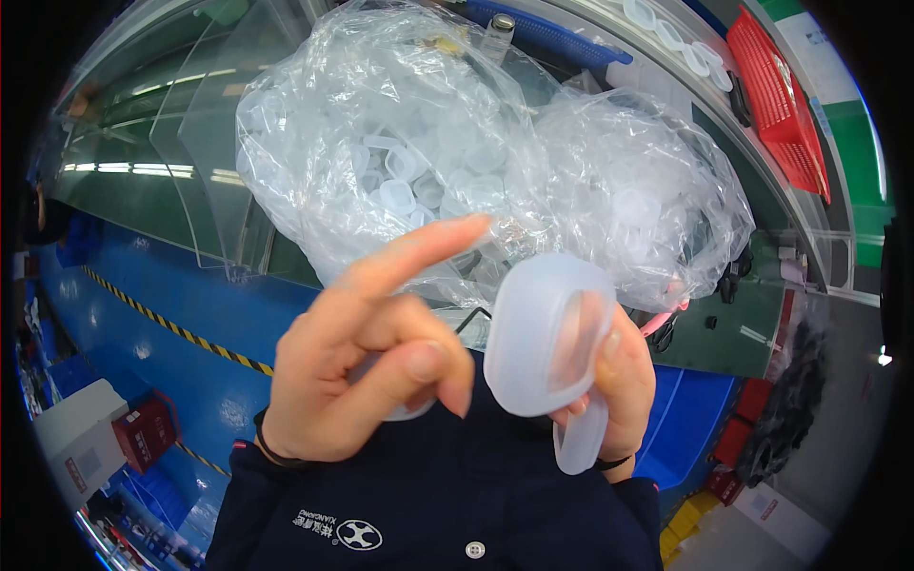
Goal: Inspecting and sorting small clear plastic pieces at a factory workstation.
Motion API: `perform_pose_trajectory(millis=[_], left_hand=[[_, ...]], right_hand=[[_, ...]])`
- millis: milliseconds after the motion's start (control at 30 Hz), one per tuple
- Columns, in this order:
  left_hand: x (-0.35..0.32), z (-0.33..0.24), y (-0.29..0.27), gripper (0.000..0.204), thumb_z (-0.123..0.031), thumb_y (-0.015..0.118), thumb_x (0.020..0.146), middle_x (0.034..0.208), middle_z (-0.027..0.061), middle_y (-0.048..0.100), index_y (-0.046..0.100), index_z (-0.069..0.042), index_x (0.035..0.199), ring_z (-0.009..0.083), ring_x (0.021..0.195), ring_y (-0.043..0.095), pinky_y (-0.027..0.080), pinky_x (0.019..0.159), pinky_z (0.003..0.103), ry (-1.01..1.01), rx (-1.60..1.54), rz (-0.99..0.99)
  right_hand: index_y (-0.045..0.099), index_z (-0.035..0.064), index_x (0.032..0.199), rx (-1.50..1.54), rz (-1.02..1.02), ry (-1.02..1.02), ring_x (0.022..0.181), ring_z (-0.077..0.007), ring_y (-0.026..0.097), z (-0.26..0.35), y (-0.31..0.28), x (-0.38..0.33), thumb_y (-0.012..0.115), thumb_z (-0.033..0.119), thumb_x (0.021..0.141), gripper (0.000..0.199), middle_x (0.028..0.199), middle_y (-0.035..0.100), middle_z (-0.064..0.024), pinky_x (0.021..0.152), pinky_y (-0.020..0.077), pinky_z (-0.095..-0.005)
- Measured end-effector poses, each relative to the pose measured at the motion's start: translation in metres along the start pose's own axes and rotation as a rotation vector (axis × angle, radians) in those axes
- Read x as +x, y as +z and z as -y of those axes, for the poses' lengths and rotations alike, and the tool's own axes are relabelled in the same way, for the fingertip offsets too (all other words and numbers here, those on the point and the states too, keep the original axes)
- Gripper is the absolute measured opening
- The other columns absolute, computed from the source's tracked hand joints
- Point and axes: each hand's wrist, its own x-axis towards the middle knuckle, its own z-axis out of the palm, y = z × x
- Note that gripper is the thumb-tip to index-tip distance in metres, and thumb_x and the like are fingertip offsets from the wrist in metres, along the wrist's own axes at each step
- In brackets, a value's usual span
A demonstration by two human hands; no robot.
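My right hand (625, 381) grips a frosted, translucent plastic cover (522, 333) with rounded corners and a window-like opening. A second translucent piece (583, 440), strip-like in outline, hangs below it against the same fingers. Left of the cover, apart from it, is my left hand (357, 366), its index finger stretched out toward the bags. Its other fingers curl around a translucent plastic piece (411, 411), mostly hidden behind them. Beyond both hands lies a large clear plastic bag (295, 143) full of similar frosted parts, with a smaller clear bag (657, 181) to its right.
Clear upright panels (205, 143) stand at the left of the green table (719, 333). A red basket (779, 105) and several translucent parts (671, 36) are at the far right. A blue bin (684, 419) sits low at right; cartons (86, 443) stand lower left.
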Motion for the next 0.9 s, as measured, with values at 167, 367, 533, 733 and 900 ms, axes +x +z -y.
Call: perform_pose_trajectory(millis=[167, 367, 533, 733, 900], left_hand=[[-0.025, 0.021, -0.037, 0.009, -0.005, 0.052, 0.080, 0.058, 0.0036, 0.058, 0.058, 0.002, 0.081, 0.0037, 0.047, 0.046, 0.033, 0.045, 0.016, -0.179, 0.506, -0.314], [-0.035, 0.046, -0.058, 0.031, 0.001, 0.058, 0.071, 0.082, 0.0072, 0.058, 0.058, -0.008, 0.101, 0.0067, 0.054, 0.049, 0.037, 0.050, 0.019, -0.023, 1.144, -0.115], [-0.013, 0.022, -0.020, 0.058, -0.003, 0.071, 0.061, 0.094, 0.0105, 0.053, 0.048, 0.000, 0.114, 0.0076, 0.058, 0.044, 0.037, 0.055, 0.020, -0.020, 0.387, -0.311], [0.026, 0.016, 0.003, 0.070, -0.027, 0.075, 0.062, 0.098, 0.0171, 0.047, 0.033, 0.001, 0.111, 0.0203, 0.085, 0.051, 0.039, 0.072, 0.027, 0.473, 0.400, 0.160], [0.040, 0.023, 0.004, 0.046, -0.018, 0.071, 0.068, 0.090, 0.0148, 0.048, 0.040, 0.000, 0.096, 0.0121, 0.067, 0.043, 0.035, 0.060, 0.024, 0.539, 0.426, 0.211]], right_hand=[[0.046, 0.0006, 0.092, 0.034, 0.051, -0.018, 0.053, -0.0054, 0.041, 0.002, -0.002, 0.003, 0.045, 0.018, 0.085, 0.019, 0.067, 0.046, -0.0038, 0.047, 0.0333, -0.0192], [0.045, 0.0010, 0.090, 0.099, 0.071, 0.008, 0.053, -0.0058, 0.041, 0.013, 0.001, -0.001, 0.045, 0.018, 0.085, 0.018, 0.070, 0.047, -0.0041, 0.047, 0.0336, -0.0192], [0.043, 0.0018, 0.089, -0.125, -0.050, -0.052, 0.056, -0.0050, 0.042, 0.002, 0.008, 0.006, 0.049, 0.013, 0.084, 0.013, 0.071, 0.048, -0.0035, 0.052, 0.0342, -0.0187], [0.043, 0.0006, 0.091, -0.302, -0.057, -0.231, 0.067, -0.0052, 0.049, 0.003, 0.010, 0.003, 0.054, 0.007, 0.082, 0.015, 0.078, 0.053, -0.0045, 0.059, 0.0387, -0.0193], [0.043, 0.0004, 0.091, -0.356, -0.053, -0.323, 0.070, -0.0055, 0.051, -0.001, 0.000, 0.004, 0.055, 0.005, 0.081, 0.016, 0.079, 0.054, -0.0056, 0.062, 0.0400, -0.0192]])
